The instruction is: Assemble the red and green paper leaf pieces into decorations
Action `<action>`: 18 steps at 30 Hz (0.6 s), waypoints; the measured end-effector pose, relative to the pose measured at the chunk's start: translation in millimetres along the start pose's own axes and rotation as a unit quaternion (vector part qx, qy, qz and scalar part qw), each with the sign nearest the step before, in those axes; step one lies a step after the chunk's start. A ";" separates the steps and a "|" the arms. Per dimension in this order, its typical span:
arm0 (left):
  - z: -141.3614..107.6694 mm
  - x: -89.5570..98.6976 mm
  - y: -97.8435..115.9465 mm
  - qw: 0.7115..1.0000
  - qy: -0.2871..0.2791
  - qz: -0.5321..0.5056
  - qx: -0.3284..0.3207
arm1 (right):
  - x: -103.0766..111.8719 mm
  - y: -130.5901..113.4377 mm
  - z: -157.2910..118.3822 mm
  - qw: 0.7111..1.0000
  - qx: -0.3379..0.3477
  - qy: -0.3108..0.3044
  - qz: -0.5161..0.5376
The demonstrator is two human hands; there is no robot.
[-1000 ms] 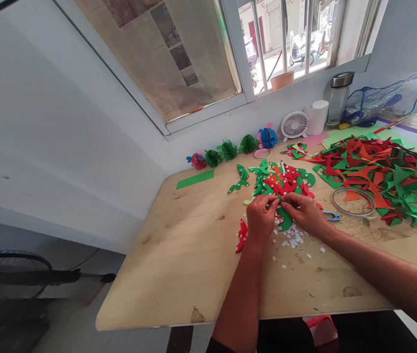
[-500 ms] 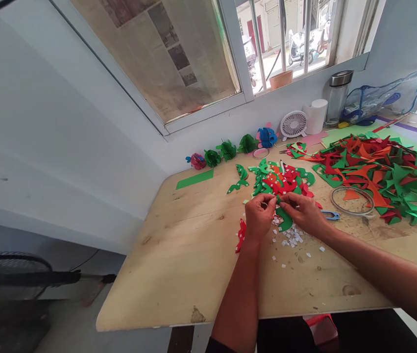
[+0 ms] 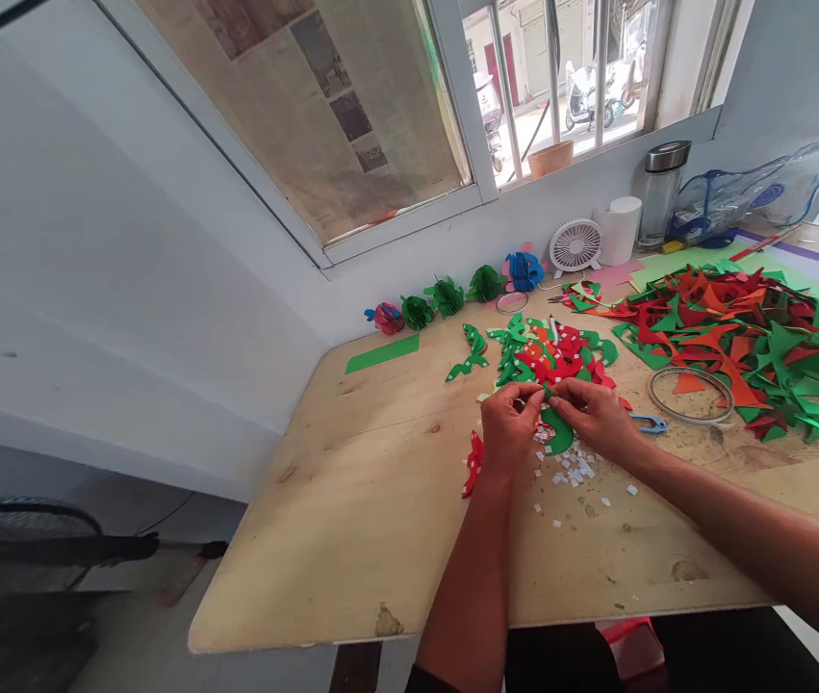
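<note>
Between my two hands is a curved green paper cutout (image 3: 559,433), its upper end pinched at the fingertips. My left hand (image 3: 510,423) is closed, thumb and forefinger on the cutout's left side. My right hand (image 3: 593,416) pinches the same piece from the right, fingertips almost meeting the left ones. Small white paper squares (image 3: 574,468) lie scattered just below the cutout. Behind my hands is a heap of red, orange and green cutouts (image 3: 560,354), many dotted with white squares. A red cutout (image 3: 474,464) lies beside my left wrist.
A large pile of red and green paper scraps (image 3: 755,337) covers the right side of the wooden table (image 3: 351,520). Near it lie a roll of tape (image 3: 692,396) and blue-handled scissors (image 3: 649,423). Folded paper figures (image 3: 447,295), a small fan (image 3: 575,246) and a glass bottle (image 3: 661,197) line the wall.
</note>
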State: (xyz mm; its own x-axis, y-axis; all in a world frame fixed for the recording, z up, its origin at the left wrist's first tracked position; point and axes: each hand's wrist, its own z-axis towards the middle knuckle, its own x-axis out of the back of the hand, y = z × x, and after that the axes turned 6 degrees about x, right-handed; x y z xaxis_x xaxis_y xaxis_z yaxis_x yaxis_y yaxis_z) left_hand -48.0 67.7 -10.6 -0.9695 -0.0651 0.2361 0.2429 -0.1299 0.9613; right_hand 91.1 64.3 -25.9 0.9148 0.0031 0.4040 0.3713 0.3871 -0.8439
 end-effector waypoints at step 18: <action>0.6 -4.0 -0.3 1.000 0.012 0.012 -0.012 | -0.9 3.4 0.7 1.000 -0.009 -0.008 0.006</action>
State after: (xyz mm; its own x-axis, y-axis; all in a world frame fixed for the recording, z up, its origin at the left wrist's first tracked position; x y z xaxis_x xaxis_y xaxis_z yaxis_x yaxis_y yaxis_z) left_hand -44.3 68.6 -11.8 -0.9623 -0.0924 0.2559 0.2677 -0.1524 0.9514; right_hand 91.5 66.3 -28.9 0.9162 0.0226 0.4002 0.3640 0.3712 -0.8542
